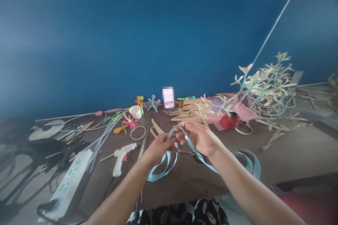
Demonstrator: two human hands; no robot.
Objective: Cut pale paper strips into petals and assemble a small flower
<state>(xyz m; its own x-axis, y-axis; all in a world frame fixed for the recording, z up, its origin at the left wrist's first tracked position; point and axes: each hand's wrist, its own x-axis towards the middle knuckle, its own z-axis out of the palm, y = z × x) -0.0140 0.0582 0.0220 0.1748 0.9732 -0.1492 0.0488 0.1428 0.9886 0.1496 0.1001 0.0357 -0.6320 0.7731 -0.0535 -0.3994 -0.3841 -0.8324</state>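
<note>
A light blue ribbon (194, 146) runs between my two hands above the table. My left hand (160, 147) pinches it, and a loose loop of it hangs below these fingers. Close beside, my right hand (202, 139) has bent fingers on the same ribbon, which arches over the fingertips and trails under the right forearm. A coil of ribbon (255, 167) lies to the right of that forearm. Partly hidden beneath my hands is what looks like a pair of scissors (199, 157). A white glue gun (121, 158) rests on the table left of my left hand.
A white power strip (69, 182) lies at the left, near thin plastic sticks. Behind stand a paper cup (135, 112) and pipe-cleaner figures (130, 122). Farther right are dried husk strips (191, 110), a red tape dispenser (229, 121) and pale artificial flowers (260, 79). A blue panel (158, 42) borders the table.
</note>
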